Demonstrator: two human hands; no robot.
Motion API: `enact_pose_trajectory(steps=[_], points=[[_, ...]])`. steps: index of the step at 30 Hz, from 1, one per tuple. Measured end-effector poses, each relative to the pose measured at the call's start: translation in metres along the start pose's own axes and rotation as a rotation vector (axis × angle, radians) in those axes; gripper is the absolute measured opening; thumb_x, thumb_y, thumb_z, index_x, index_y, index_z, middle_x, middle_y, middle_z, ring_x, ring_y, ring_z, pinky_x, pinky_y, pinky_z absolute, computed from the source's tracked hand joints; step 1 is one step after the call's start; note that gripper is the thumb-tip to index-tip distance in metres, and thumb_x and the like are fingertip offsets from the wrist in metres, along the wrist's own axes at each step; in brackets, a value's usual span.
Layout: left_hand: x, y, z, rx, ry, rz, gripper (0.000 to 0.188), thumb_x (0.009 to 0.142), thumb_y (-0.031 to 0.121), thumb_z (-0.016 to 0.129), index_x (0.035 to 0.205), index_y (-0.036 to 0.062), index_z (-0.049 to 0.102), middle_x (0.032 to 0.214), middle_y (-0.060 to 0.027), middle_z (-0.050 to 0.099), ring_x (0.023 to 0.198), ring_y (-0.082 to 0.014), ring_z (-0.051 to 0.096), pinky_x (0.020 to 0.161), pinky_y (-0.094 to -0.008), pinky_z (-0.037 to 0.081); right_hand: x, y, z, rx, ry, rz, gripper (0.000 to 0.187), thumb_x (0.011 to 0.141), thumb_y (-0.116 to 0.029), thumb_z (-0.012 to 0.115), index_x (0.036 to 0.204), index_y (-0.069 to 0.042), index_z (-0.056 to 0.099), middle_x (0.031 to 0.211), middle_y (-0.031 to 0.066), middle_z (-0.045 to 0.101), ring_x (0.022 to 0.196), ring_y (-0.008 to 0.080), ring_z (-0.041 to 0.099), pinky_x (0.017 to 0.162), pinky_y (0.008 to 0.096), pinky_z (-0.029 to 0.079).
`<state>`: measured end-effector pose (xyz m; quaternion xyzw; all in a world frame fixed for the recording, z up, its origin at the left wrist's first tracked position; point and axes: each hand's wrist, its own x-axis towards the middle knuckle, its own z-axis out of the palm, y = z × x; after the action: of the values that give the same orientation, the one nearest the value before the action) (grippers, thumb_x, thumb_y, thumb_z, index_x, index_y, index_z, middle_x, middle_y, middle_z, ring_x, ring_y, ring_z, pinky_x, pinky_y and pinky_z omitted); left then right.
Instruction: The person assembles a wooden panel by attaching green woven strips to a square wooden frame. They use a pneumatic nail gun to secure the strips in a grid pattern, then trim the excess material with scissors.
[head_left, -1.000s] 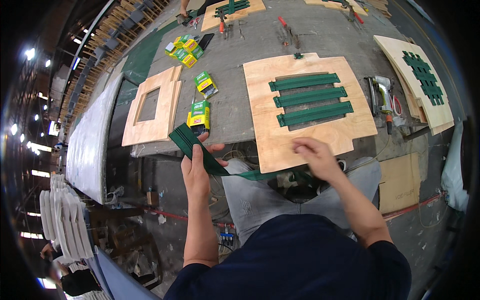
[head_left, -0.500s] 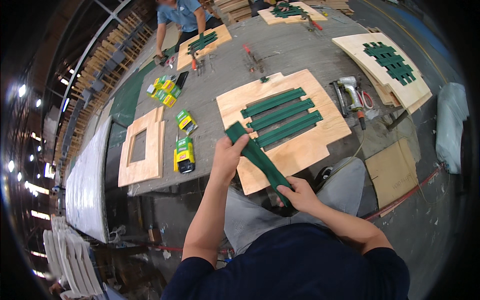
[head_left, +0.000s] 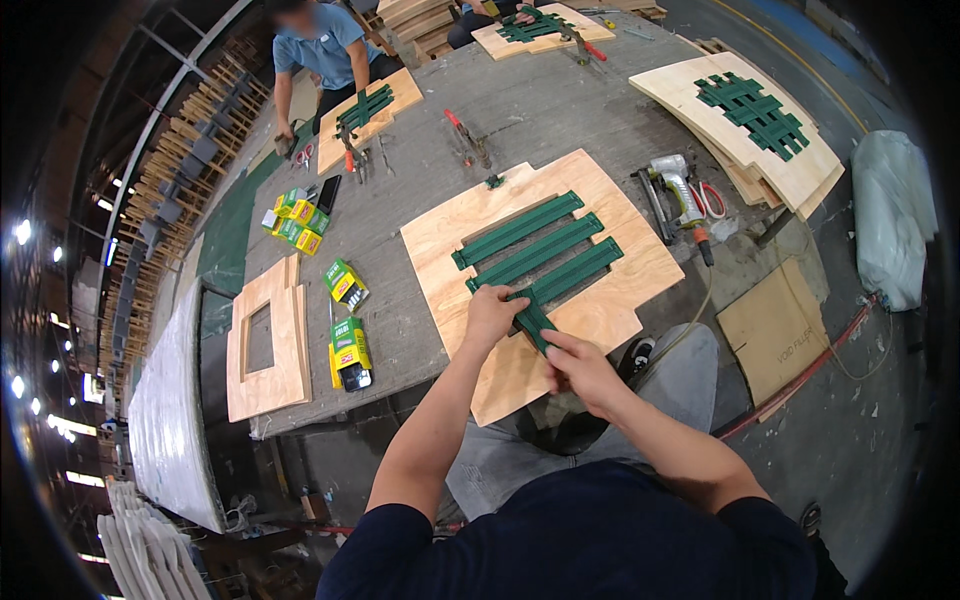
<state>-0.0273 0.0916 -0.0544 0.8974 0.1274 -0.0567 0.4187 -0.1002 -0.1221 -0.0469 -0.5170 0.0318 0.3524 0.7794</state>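
Note:
A plywood panel [head_left: 630,285] with a cut-out lies at the table's near edge. Three green webbing straps [head_left: 530,250] run side by side across its opening. Over the near strap's left end, my left hand [head_left: 490,318] pinches one end of a loose green strap [head_left: 534,324], with its fingers on the panel side. My right hand [head_left: 585,372] grips the same strap's nearer end, just above the panel's front edge. The loose strap slants between both hands, across the others. Part of it is hidden under my fingers.
A staple gun [head_left: 677,190] with an air hose lies right of the panel. Green and yellow boxes [head_left: 350,355], a phone [head_left: 328,194] and plywood frames [head_left: 268,340] are at left. Red-handled pincers [head_left: 468,138] lie beyond. Woven panels [head_left: 755,115] and a co-worker [head_left: 320,55] are farther off.
Both hands have moved forward, bringing the loose strap from over my lap down onto the panel's near strap. The view has shifted slightly.

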Motion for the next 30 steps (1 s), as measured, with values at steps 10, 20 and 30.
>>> enact_pose_trajectory(steps=[10, 20, 30], points=[[0.005, -0.009, -0.009, -0.207, -0.045, 0.09, 0.039, 0.091, 0.035, 0.076, 0.108, -0.0009, 0.078, 0.078, -0.0131, 0.071, 0.065, -0.021, 0.068, 0.058, -0.0364, 0.052, 0.073, -0.003, 0.033, 0.658, -0.044, 0.254, 0.045, 0.11, -0.053, 0.038, 0.112, -0.012, 0.055, 0.079, 0.0023, 0.063, 0.06, 0.0155, 0.057, 0.064, 0.0343, 0.051], [0.038, -0.013, -0.008, 0.064, -0.022, -0.003, 0.025, 0.09, 0.023, 0.075, 0.101, 0.0006, 0.076, 0.086, -0.0123, 0.075, 0.062, -0.0212, 0.067, 0.058, -0.0359, 0.053, 0.109, -0.012, 0.027, 0.927, -0.123, 0.204, 0.052, 0.107, -0.059, 0.044, 0.111, -0.008, 0.055, 0.075, 0.0036, 0.061, 0.061, 0.0175, 0.058, 0.065, 0.0325, 0.051], [0.104, -0.007, -0.052, 0.041, 0.024, -0.064, 0.03, 0.092, 0.017, 0.07, 0.118, 0.0015, 0.069, 0.091, -0.0119, 0.071, 0.064, -0.0217, 0.067, 0.057, -0.0363, 0.052, 0.025, 0.002, 0.0, 0.107, 0.046, 0.185, 0.06, 0.109, -0.034, 0.053, 0.154, 0.0, 0.035, 0.122, 0.0141, 0.064, 0.097, 0.0209, 0.069, 0.082, 0.0332, 0.056]])
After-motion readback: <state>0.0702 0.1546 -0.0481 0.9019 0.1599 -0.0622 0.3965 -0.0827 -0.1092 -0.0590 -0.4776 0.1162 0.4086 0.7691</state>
